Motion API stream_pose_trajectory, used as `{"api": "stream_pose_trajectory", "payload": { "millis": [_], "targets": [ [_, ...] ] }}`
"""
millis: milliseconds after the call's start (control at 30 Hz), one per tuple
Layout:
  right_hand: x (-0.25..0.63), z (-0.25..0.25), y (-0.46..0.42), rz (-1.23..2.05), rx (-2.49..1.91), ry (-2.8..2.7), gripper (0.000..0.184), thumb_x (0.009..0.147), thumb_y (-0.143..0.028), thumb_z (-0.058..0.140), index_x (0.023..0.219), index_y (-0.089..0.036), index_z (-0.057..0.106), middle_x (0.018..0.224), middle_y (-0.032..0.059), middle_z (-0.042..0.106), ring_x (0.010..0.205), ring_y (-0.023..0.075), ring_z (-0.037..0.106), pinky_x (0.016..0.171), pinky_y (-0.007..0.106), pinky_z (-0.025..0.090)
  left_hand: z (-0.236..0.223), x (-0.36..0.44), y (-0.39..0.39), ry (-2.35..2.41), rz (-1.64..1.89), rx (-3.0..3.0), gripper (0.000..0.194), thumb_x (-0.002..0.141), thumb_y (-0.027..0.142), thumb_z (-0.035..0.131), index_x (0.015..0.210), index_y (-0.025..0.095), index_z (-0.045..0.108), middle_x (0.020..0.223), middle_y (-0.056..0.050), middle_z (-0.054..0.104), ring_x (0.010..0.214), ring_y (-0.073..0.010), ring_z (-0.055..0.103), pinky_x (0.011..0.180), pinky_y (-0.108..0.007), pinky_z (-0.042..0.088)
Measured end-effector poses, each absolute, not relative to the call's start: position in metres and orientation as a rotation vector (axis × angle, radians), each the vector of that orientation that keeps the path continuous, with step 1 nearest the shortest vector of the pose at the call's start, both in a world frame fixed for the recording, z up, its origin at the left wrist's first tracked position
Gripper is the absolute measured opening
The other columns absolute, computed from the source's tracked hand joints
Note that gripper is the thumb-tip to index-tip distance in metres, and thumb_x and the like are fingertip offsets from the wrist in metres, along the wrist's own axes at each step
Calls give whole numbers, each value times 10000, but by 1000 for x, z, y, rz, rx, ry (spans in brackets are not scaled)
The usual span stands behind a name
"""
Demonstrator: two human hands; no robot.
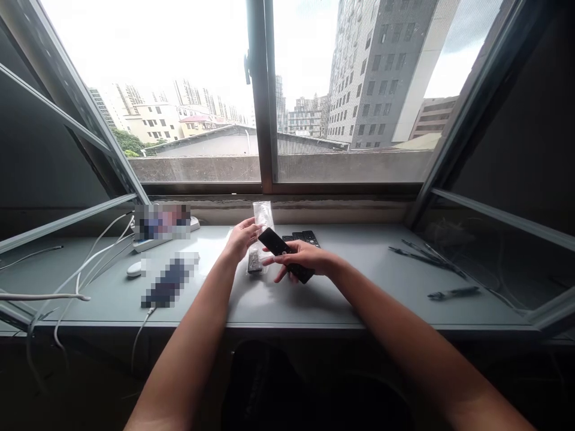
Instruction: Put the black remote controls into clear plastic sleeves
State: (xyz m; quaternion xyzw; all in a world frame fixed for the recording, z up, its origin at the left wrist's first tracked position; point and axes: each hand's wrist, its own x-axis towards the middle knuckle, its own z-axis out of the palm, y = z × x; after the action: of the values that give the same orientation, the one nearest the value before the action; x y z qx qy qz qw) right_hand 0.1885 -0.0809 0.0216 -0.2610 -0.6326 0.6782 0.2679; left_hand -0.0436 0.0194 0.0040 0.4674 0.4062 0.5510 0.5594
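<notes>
A black remote control (274, 241) lies tilted across my right hand (302, 258), whose thumb and fingers close round its middle. To its left, my left hand (243, 238) pinches the edge of a clear plastic bag (263, 214) that stands up toward the window. Below that bag, another remote in clear wrapping (254, 262) rests on the desk between the hands. Behind my right hand lie several more black remotes (309, 237), partly covered by it.
Several pens (429, 258) and one separate pen (453, 293) lie on the desk (359, 299) at the right. At the left are white cables (83, 263), a white mouse (134, 269) and blurred-out items. Metal frame bars flank both sides; a window stands behind.
</notes>
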Motion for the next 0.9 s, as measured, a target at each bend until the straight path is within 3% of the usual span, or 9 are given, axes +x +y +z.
{"api": "stream_pose_trajectory", "payload": {
  "millis": [67, 167, 267, 333, 400, 533, 700, 767, 900],
  "targets": [
    [189, 21, -79, 1823, -710, -1638, 643, 936, -443, 861, 1494, -196, 657, 1256, 178, 805, 842, 262, 828, 525, 243, 575, 8, -59, 22, 1117, 1360, 1174, 523, 754, 199, 817, 1267, 166, 725, 1013, -97, 795, 780, -168, 728, 727, -281, 558],
    [188, 18, -75, 1793, -737, -1455, 551, 981, -467, 805, 1425, -170, 672, 937, 100, 809, 616, 178, 715, 499, 255, 550, 15, -94, 28, 1401, 1318, 1402, 596, 780, 210, 752, 1368, 156, 673, 1021, -117, 798, 782, -211, 748, 662, -291, 537],
    [187, 17, -71, 1882, -692, -1284, 615, 1069, -678, 561, 1371, -154, 672, 792, 55, 732, 510, 154, 604, 475, 277, 520, 18, -131, 33, 1601, 1137, 1625, 680, 757, 218, 744, 1427, 161, 642, 979, -110, 810, 834, -262, 767, 713, -325, 554],
    [187, 16, -68, 1968, -642, -1216, 736, 1090, -759, 360, 1356, -147, 669, 773, 61, 707, 508, 165, 586, 477, 292, 509, 18, -149, 34, 1772, 1116, 1674, 586, 720, 212, 754, 1305, 187, 712, 948, -107, 811, 917, -301, 771, 820, -352, 567],
    [188, 15, -66, 2010, -615, -1168, 730, 1111, -719, 281, 1346, -146, 668, 772, 63, 693, 512, 171, 574, 484, 295, 498, 17, -159, 34, 1874, 1119, 1671, 441, 671, 197, 773, 1112, 216, 756, 911, -106, 803, 1013, -349, 761, 938, -388, 557],
    [191, 15, -65, 2040, -583, -1089, 552, 1114, -539, 346, 1344, -150, 663, 782, 53, 668, 536, 172, 543, 497, 280, 475, 10, -159, 29, 1976, 1060, 1678, 279, 633, 185, 799, 890, 236, 700, 907, -131, 774, 1195, -432, 700, 1069, -453, 502],
    [194, 18, -65, 2093, -473, -973, 470, 1052, -403, 412, 1337, -132, 669, 781, 44, 624, 560, 168, 512, 485, 260, 450, 12, -129, 26, 2128, 1092, 1899, 272, 712, 305, 837, 922, 203, 698, 1303, -263, 689, 1412, -528, 505, 1171, -628, 400],
    [194, 18, -64, 2095, -443, -924, 448, 1052, -371, 411, 1326, -132, 673, 775, 39, 607, 571, 168, 513, 483, 256, 459, 17, -107, 29, 1996, 1202, 1913, 277, 740, 333, 854, 950, 208, 724, 1310, -243, 689, 1408, -510, 514, 1198, -629, 381],
    [190, 17, -60, 1974, -531, -766, 302, 1084, -342, 518, 1250, -145, 675, 759, 14, 596, 596, 152, 558, 499, 234, 524, 17, -52, 32, 1534, 1281, 1836, 136, 887, 332, 790, 952, 215, 765, 1151, -172, 765, 1196, -370, 684, 1176, -481, 454]
  ]
}}
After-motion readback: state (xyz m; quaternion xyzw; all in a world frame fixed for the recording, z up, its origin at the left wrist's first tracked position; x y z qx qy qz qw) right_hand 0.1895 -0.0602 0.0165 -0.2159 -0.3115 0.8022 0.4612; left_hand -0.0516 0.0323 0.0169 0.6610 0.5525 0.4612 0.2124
